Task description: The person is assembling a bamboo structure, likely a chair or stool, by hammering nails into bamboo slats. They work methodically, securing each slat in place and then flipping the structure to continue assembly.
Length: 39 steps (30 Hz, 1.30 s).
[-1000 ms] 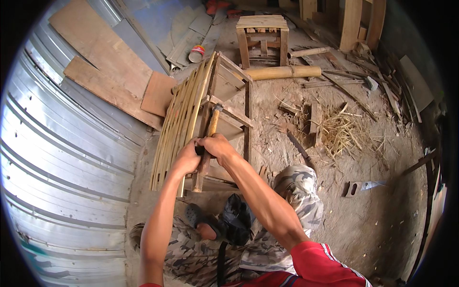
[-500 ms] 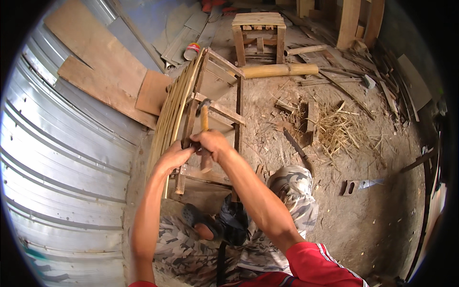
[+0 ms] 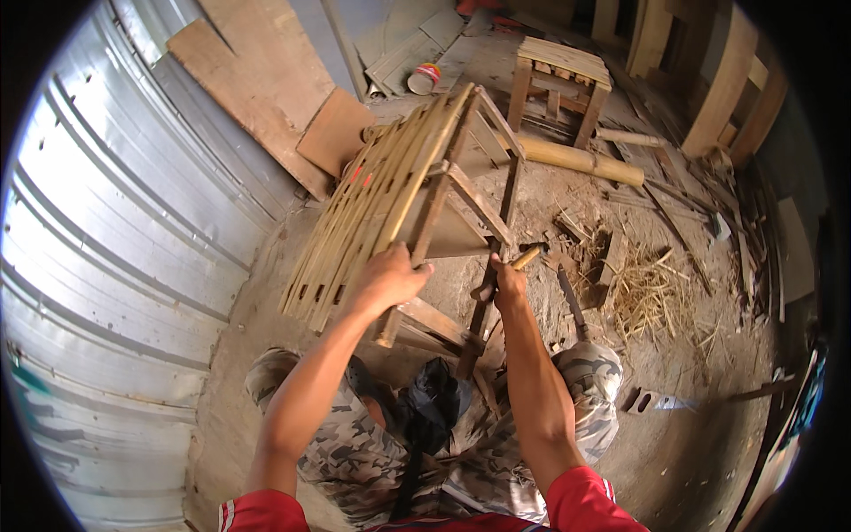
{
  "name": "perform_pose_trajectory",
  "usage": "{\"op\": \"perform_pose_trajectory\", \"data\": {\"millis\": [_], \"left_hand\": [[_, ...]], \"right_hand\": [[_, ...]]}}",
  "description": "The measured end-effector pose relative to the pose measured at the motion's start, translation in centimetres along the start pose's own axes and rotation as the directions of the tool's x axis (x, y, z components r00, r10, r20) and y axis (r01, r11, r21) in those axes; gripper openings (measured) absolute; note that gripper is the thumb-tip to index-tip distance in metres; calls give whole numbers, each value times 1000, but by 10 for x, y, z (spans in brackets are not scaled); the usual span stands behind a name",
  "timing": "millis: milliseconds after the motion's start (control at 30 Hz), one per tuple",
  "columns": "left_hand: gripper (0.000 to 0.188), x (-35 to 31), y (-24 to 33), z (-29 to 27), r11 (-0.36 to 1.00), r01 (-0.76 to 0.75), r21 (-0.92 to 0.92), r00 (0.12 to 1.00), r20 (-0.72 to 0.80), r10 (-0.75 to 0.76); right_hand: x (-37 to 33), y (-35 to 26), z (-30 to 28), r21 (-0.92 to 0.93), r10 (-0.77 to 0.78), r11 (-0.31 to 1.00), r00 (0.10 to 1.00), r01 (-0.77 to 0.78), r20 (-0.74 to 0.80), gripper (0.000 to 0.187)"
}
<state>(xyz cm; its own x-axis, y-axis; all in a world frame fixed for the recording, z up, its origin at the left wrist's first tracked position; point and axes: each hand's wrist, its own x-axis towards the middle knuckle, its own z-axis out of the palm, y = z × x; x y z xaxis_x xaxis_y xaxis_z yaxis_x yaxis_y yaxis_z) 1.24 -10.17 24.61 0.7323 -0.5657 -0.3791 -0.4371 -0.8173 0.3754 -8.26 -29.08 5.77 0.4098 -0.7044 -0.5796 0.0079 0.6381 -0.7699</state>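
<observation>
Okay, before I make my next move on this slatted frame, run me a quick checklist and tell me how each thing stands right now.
1. Left hand gripping the slatted frame: ok, closed on its edge beside the slats.
2. Hammer held: ok, in the right hand.
3. Long dark blade well away from the right knee: not ok, its handle end lies right by the knee.
4. Saw apart from the frame: ok, it lies out past that knee.
5. Black bag free of the frame: cannot tell, they overlap in this view.
</observation>
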Motion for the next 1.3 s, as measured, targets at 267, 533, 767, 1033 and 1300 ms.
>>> {"op": "perform_pose_trajectory", "data": {"millis": [267,533,767,1033,1300], "left_hand": [[48,-7,23,41,982,-187,-4,982,-36,187],[56,-39,7,35,977,-214,11,976,47,214],[41,-82,-47,-21,983,-167,-71,981,88,173],[36,-61,-123,-93,933,-184,-309,963,134,235],[32,-36,-170,-149,933,-197,-300,975,40,219]], "right_hand": [[43,44,-47,-156,-127,981,988,113,-84,13],[-1,52,-71,-148,-80,986,997,78,-8,17],[-113,31,-67,-147,-4,989,991,24,135,15],[-186,28,-8,-28,-75,996,987,80,139,21],[-169,5,45,-14,-190,981,968,195,165,26]]}}
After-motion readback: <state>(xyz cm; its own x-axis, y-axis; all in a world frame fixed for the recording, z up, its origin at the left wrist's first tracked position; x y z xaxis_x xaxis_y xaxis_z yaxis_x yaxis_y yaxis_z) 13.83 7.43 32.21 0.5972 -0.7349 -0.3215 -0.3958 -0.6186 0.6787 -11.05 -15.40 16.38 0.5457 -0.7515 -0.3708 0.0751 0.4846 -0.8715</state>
